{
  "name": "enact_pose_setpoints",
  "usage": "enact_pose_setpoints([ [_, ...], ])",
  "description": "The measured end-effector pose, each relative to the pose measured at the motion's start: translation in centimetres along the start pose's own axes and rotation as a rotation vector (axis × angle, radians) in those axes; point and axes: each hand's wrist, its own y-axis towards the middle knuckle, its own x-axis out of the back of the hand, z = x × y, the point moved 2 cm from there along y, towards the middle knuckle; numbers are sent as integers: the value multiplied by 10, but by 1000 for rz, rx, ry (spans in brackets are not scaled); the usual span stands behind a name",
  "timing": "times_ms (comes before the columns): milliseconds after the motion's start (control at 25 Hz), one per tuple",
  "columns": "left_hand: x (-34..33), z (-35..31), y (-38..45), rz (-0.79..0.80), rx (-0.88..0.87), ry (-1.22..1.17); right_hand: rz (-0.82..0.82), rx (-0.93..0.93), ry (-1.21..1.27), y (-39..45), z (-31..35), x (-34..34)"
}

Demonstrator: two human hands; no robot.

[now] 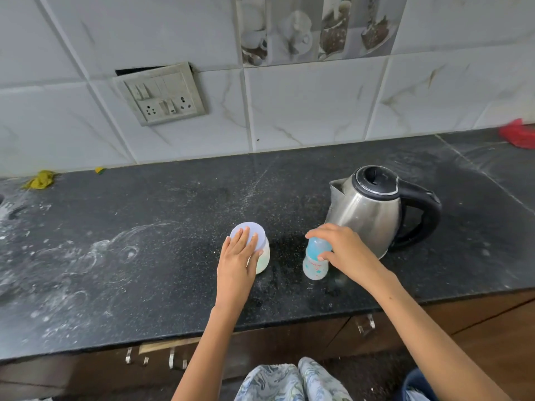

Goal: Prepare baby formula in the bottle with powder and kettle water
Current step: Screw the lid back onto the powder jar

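Two hands are seen, one on each of two containers. The left hand point(240, 256) is laid flat, fingers spread and extended, over the pale lilac lid of the single powder jar point(262, 256); nothing is pinched, the palm and fingers merely rest on the lid and the jar's near side. The right hand point(340, 250) is curled from above around the upper part of the one baby bottle point(315, 266), with thumb and fingers closed on its blue cap region.

The bottle is stood upright on the dark tabletop point(144, 256), its long axis close to vertical, the top pointing up and leaning slightly toward the wall in this wide view, the base touching the stone. Red markings are printed on its translucent lower body. It is placed between the jar and the kettle, just beside the kettle's base and near the tabletop's front edge.

One steel kettle point(373, 209) is set behind and to the right of the bottle, lid shut, spout turned left, black handle turned right.

Farther out, one switch plate point(162, 94) is mounted on the tiled wall, one yellow cloth point(42, 179) is lying at the far left, and one red object point(518, 133) is cut off by the right edge. White powdery smears are spread over the tabletop's left part
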Motion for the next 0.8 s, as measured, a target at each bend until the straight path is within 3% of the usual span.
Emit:
enact_pose_setpoints([
  [240,1,1,0,6,27,-40,-18,74,32,43,8,-3],
  [640,4,13,0,101,-57,-110,67,135,76,40,-4,0],
  [720,8,11,-3,73,-67,-90,64,129,11,34,-1,3],
  [800,21,5,7,-49,-49,-58,-75,133,-31,28,6,6],
])
